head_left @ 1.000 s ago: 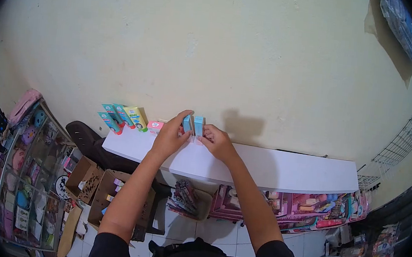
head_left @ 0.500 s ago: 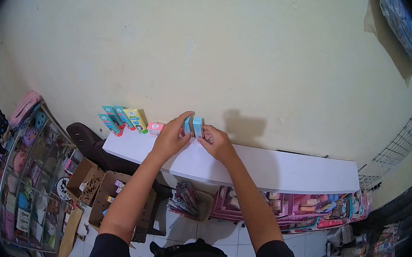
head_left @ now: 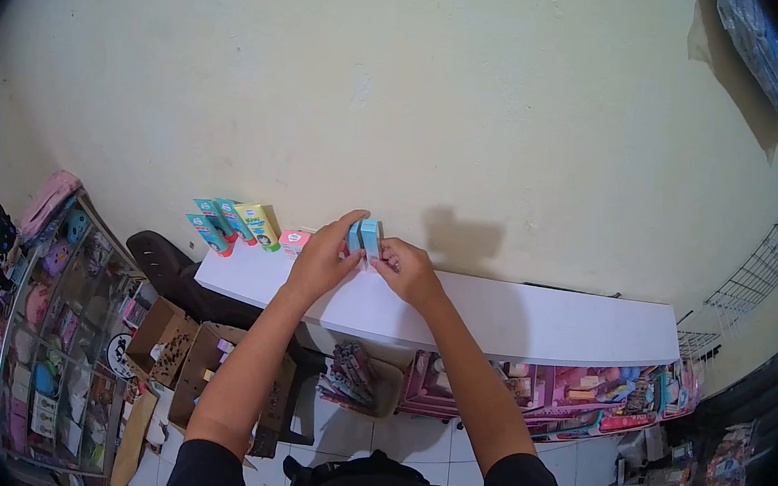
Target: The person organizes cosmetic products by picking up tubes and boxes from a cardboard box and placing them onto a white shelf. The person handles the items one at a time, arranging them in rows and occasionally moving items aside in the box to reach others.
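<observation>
The left hand [head_left: 320, 260] is curled around the near and left side of two light blue boxes [head_left: 364, 237], its thumb raised against their top edge. The right hand [head_left: 408, 271] closes in from the other side, its fingertips pressed to the right face and lower edge, so the pair is clamped between both hands. The boxes stand upright, side by side and touching, at the back of a white shelf [head_left: 541, 321], close to the cream wall [head_left: 441, 89]. Just left of them, partly hidden by the left hand, stands a pink box [head_left: 293, 239]. Farther left along the shelf end, teal boxes [head_left: 214, 219] and a yellow box [head_left: 260, 222] lean together. Below the shelf hang pink toy packages [head_left: 581, 393]. Open cardboard boxes [head_left: 180, 354] sit on the tiled floor beside a glass display case [head_left: 53, 332] crowded with small goods. A wire rack [head_left: 743, 282] is fixed to the wall at far right.
</observation>
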Action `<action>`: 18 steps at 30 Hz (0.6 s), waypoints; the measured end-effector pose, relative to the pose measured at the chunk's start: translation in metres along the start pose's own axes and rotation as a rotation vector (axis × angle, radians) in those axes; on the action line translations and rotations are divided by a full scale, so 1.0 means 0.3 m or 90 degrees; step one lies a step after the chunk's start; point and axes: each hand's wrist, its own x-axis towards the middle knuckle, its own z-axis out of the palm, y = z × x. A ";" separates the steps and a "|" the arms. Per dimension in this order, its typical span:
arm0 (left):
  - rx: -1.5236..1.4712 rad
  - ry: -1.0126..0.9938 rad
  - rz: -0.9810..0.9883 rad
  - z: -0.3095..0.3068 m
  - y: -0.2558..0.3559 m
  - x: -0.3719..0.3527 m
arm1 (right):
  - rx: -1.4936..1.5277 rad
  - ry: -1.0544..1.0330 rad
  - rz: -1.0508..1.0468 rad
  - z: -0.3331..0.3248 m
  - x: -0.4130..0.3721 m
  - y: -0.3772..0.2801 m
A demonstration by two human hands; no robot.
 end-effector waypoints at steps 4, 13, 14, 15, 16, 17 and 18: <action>0.007 0.014 0.007 0.008 -0.005 0.000 | 0.007 0.012 -0.009 0.007 -0.002 -0.005; 0.008 -0.008 0.001 0.003 -0.001 -0.001 | 0.006 0.025 -0.032 -0.002 -0.006 0.006; 0.008 -0.008 0.000 0.005 -0.004 -0.001 | 0.013 0.032 -0.034 0.003 -0.006 0.017; -0.001 -0.009 0.008 0.005 -0.006 0.000 | 0.020 0.039 -0.036 0.003 -0.003 0.016; -0.010 -0.009 0.016 0.005 -0.006 0.000 | 0.020 0.039 -0.035 0.001 -0.003 0.017; -0.010 -0.009 0.016 0.006 -0.005 0.001 | 0.016 0.039 -0.034 -0.002 -0.003 0.017; 0.002 -0.014 0.001 0.004 0.004 0.002 | 0.011 0.039 -0.034 -0.006 -0.005 0.019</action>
